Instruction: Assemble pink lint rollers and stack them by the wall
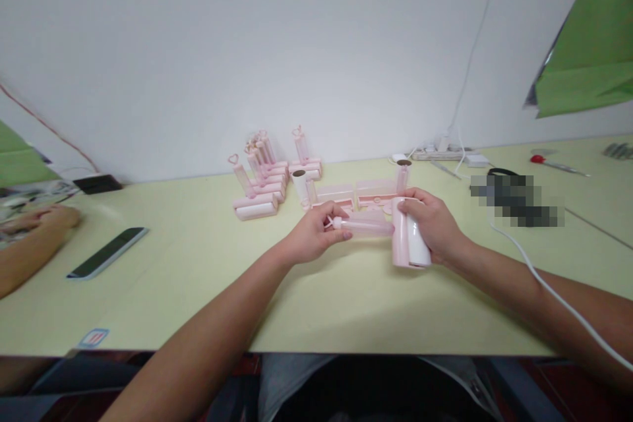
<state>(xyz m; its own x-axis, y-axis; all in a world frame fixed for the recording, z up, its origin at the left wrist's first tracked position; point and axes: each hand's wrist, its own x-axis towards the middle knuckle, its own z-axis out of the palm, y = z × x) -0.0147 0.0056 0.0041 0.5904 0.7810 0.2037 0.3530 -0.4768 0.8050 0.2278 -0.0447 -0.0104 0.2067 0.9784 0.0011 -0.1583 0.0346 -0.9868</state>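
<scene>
Pinches a pink handle [368, 228], left of the roller [403, 239] and crosswise to it, with left hand [310, 236]. Clasps the roller from its right with right hand [438, 225].

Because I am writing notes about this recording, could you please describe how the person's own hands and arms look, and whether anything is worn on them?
The left hand and right hand are bare, with no glove or watch visible. The left forearm and right forearm show no sleeve or bracelet. A white cable crosses the right forearm in the picture; whether it touches is unclear.
</scene>
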